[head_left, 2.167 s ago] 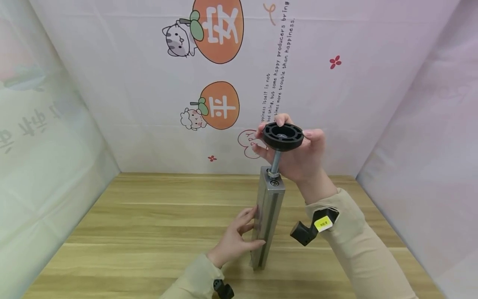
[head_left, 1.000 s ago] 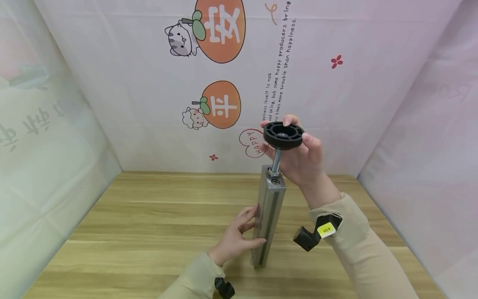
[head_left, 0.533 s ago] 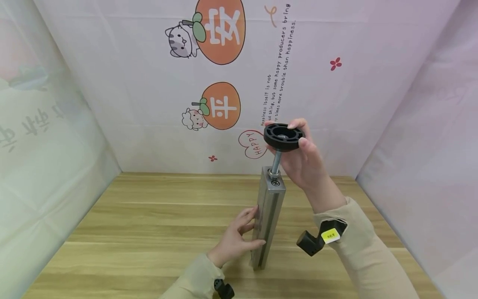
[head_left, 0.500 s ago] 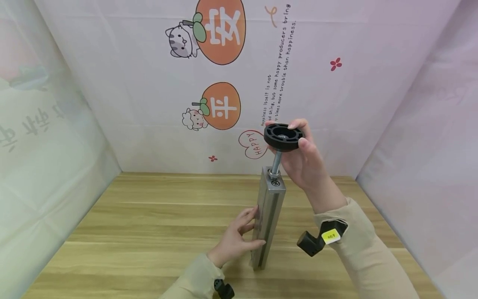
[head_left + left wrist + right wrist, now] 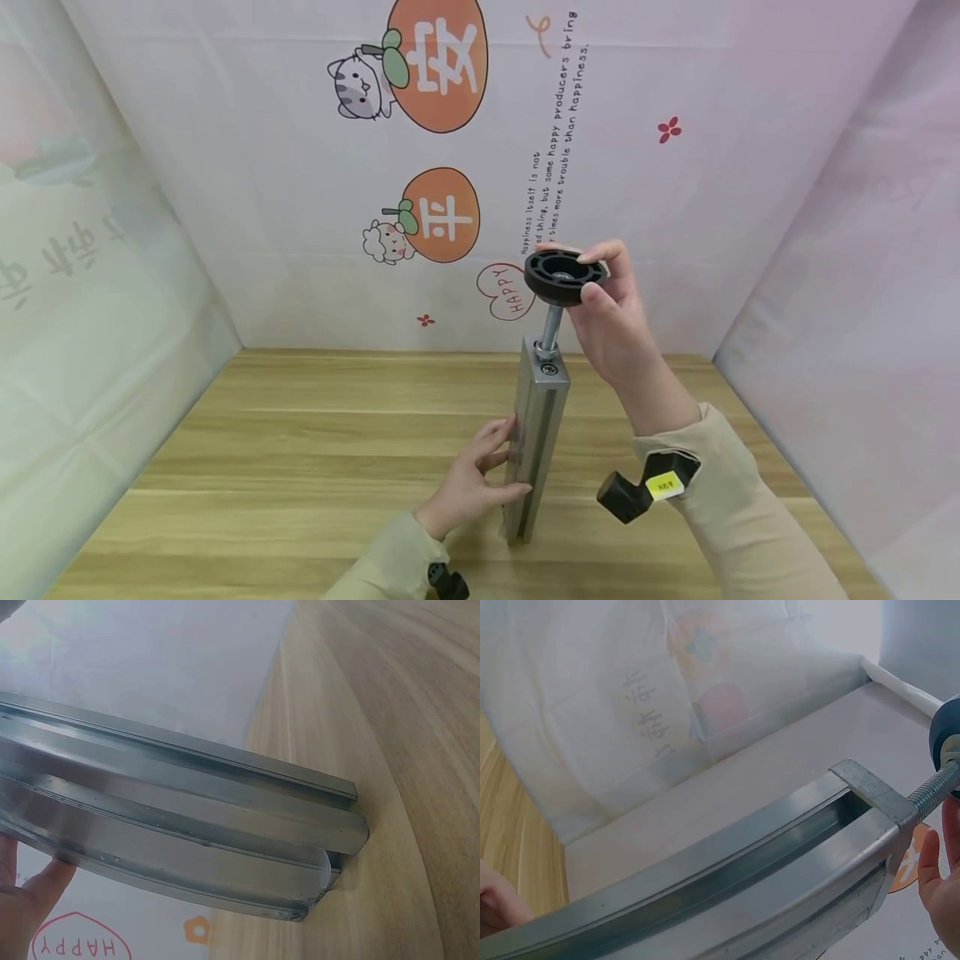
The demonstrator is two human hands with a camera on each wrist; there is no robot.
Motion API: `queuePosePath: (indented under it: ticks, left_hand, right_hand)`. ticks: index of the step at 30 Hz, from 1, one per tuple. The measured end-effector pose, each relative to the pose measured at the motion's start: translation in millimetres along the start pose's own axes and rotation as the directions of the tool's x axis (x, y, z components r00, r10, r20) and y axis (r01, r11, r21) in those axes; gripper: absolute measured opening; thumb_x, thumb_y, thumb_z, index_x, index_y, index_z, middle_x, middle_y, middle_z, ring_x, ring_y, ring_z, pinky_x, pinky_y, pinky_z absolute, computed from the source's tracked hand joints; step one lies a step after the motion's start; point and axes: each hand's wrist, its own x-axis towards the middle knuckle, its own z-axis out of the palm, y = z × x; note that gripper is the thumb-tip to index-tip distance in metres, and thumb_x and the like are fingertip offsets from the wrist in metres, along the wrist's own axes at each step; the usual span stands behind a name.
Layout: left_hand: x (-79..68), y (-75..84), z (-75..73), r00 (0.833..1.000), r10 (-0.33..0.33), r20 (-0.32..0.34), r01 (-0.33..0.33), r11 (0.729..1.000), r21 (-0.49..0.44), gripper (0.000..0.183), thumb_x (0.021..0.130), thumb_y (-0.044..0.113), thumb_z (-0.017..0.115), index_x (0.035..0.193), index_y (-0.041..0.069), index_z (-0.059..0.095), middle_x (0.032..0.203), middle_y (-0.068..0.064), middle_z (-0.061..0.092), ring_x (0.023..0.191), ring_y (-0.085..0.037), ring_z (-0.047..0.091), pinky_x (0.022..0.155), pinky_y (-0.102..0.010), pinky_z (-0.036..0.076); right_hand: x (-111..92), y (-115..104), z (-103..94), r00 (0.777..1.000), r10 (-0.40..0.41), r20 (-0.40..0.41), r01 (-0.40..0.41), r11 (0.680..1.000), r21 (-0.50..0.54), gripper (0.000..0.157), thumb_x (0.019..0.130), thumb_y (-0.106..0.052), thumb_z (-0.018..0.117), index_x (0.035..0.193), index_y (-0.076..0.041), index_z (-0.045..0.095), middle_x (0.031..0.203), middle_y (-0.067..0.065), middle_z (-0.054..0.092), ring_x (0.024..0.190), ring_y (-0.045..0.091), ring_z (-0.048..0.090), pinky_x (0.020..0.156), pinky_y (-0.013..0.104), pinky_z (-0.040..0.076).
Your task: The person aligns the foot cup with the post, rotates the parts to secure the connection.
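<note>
A slotted aluminium profile [image 5: 538, 450] stands upright on the wooden table. From its capped top rises a threaded rod [image 5: 551, 327] with a nut at its base, topped by a round black levelling foot [image 5: 562, 292]. My right hand [image 5: 618, 321] grips the foot's rim, thumb and a finger at its right side. Lower down, my left hand [image 5: 474, 483] holds the profile between thumb and fingers. In the left wrist view the profile [image 5: 172, 810] meets the table at its lower end. The right wrist view shows the rod [image 5: 934, 787] entering the metal end cap [image 5: 874, 793].
The wood-grain table [image 5: 315, 467] runs back to a white printed cloth wall [image 5: 300, 283]. More cloth closes the left and right sides. A small black camera [image 5: 626, 496] sits on the right wrist, another [image 5: 447, 581] on the left.
My right hand has turned around the foot's rim, its thumb shifting toward the near side, and the right wrist has moved lower and to the right. My left hand keeps its hold on the profile.
</note>
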Motion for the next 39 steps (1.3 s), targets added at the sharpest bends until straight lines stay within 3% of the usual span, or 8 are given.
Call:
queuePosePath:
  ticks: [13, 16, 19, 24, 28, 30, 33, 39]
  left_hand:
    - [-1.1, 2.7, 0.3, 1.0, -0.019, -0.003, 0.019, 1.0, -0.007, 0.083, 0.079, -0.004, 0.071, 0.148, 0.009, 0.029, 0.141, -0.021, 0.037, 0.128, -0.008, 0.041, 0.102, -0.041, 0.045]
    - [-1.1, 2.2, 0.1, 1.0, -0.013, -0.005, 0.013, 1.0, -0.005, 0.083, 0.079, -0.004, 0.072, 0.148, 0.009, 0.029, 0.141, -0.022, 0.037, 0.128, -0.009, 0.041, 0.102, -0.041, 0.045]
    - [-0.9, 0.4, 0.0, 1.0, -0.01, -0.004, 0.01, 1.0, -0.007, 0.083, 0.079, -0.005, 0.071, 0.148, 0.009, 0.029, 0.141, -0.022, 0.037, 0.128, -0.01, 0.041, 0.102, -0.04, 0.046]
    - [-0.3, -0.8, 0.1, 1.0, -0.018, -0.001, 0.018, 1.0, -0.008, 0.084, 0.079, -0.003, 0.072, 0.149, 0.014, 0.029, 0.142, -0.019, 0.036, 0.129, -0.009, 0.039, 0.102, -0.037, 0.045]
    - [-0.1, 0.4, -0.5, 1.0, -0.02, -0.006, 0.02, 1.0, -0.006, 0.084, 0.079, -0.003, 0.072, 0.149, 0.014, 0.029, 0.142, -0.018, 0.037, 0.129, -0.009, 0.04, 0.102, -0.039, 0.045]
    - [0.1, 0.2, -1.1, 1.0, -0.023, -0.007, 0.023, 1.0, -0.004, 0.083, 0.079, -0.003, 0.072, 0.149, 0.013, 0.029, 0.142, -0.018, 0.037, 0.129, -0.01, 0.04, 0.102, -0.04, 0.045]
    - [-0.4, -0.9, -1.8, 1.0, -0.028, -0.007, 0.028, 1.0, -0.005, 0.082, 0.079, -0.003, 0.072, 0.148, 0.013, 0.029, 0.143, -0.019, 0.036, 0.129, -0.009, 0.039, 0.103, -0.041, 0.045]
    - [-0.9, -1.8, -1.0, 1.0, -0.012, 0.003, 0.012, 1.0, -0.012, 0.082, 0.08, -0.004, 0.071, 0.148, 0.011, 0.029, 0.143, -0.02, 0.035, 0.128, -0.009, 0.04, 0.103, -0.043, 0.045]
  right_hand:
    - [-5.5, -4.8, 24.5, 0.953, -0.117, -0.279, 0.015, 0.939, -0.343, 0.035, 0.076, -0.018, 0.08, 0.094, -0.014, 0.05, 0.114, 0.008, 0.061, 0.102, 0.018, 0.059, 0.086, 0.022, 0.053]
    - [-6.8, -4.9, 29.7, 0.938, -0.191, -0.29, 0.026, 0.871, -0.49, 0.036, 0.075, -0.022, 0.081, 0.094, -0.017, 0.05, 0.113, 0.006, 0.06, 0.101, 0.017, 0.057, 0.086, 0.02, 0.05]
    - [-7.8, -4.3, 33.6, 0.922, -0.272, -0.276, 0.034, 0.766, -0.642, 0.036, 0.076, -0.023, 0.079, 0.095, -0.017, 0.05, 0.113, 0.003, 0.059, 0.103, 0.017, 0.055, 0.087, 0.022, 0.044]
    - [-7.6, -2.5, 40.3, 0.899, -0.364, -0.244, 0.018, 0.587, -0.81, 0.044, 0.079, -0.021, 0.076, 0.093, 0.005, 0.044, 0.112, 0.006, 0.054, 0.111, 0.017, 0.051, 0.091, 0.026, 0.038]
    - [-6.1, 0.5, 43.2, 0.89, -0.399, -0.219, 0.024, 0.521, -0.853, 0.061, 0.08, -0.035, 0.074, 0.093, 0.014, 0.039, 0.109, 0.004, 0.052, 0.112, 0.017, 0.049, 0.092, 0.027, 0.037]
    - [-5.0, 2.7, 42.8, 0.884, -0.418, -0.209, 0.044, 0.519, -0.854, 0.069, 0.08, -0.043, 0.073, 0.093, 0.014, 0.038, 0.108, -0.001, 0.051, 0.112, 0.017, 0.049, 0.093, 0.027, 0.039]
    - [-4.4, 7.6, 39.1, 0.871, -0.449, -0.198, 0.11, 0.571, -0.814, 0.072, 0.078, -0.05, 0.072, 0.094, 0.014, 0.041, 0.108, -0.005, 0.05, 0.111, 0.018, 0.05, 0.092, 0.026, 0.04]
    - [-9.2, 16.2, 25.1, 0.878, -0.442, -0.183, 0.287, 0.792, -0.539, 0.054, 0.081, -0.045, 0.071, 0.111, -0.004, 0.051, 0.114, 0.007, 0.056, 0.109, 0.021, 0.052, 0.096, 0.028, 0.042]
